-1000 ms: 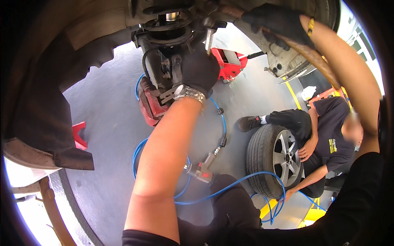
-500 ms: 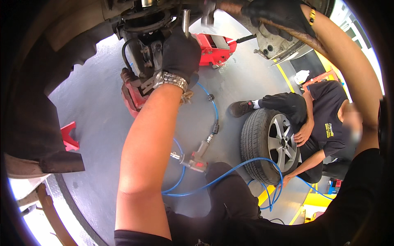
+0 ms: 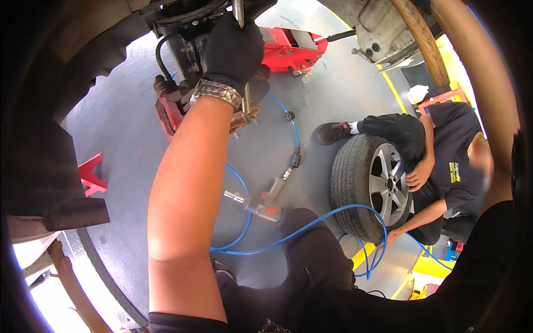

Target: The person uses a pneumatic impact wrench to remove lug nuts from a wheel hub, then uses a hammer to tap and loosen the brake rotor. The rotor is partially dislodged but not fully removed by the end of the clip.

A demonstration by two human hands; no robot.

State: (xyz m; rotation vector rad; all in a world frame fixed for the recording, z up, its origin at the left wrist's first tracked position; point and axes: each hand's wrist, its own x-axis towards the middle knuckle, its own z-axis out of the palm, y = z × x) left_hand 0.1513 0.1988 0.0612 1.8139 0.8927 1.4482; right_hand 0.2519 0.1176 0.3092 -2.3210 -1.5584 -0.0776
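My left hand (image 3: 233, 53), in a black glove with a metal watch at the wrist, is closed around an upright steel bar (image 3: 238, 12). The bar stands beside the car's dark suspension strut (image 3: 189, 55); its lower end shows below my fist, near rusty parts. A red brake caliper (image 3: 169, 114) is left of my wrist. My right forearm (image 3: 480, 72) rises along the right edge. Most of the right hand lies beyond the top edge; a dark sliver, apparently its glove, shows by the hammer's wooden handle (image 3: 419, 36). The hammer's head is out of view.
An air impact wrench (image 3: 266, 205) on a blue hose (image 3: 294, 238) lies on the grey floor. A red floor jack (image 3: 291, 50) stands beyond my left hand. To the right, a co-worker (image 3: 444, 150) crouches holding a wheel (image 3: 369, 188). A red stand (image 3: 91, 175) is at left.
My right hand and the hammer have swung up and away from the bar, mostly out of the picture. My left hand keeps its grip on the bar. The view has shifted slightly.
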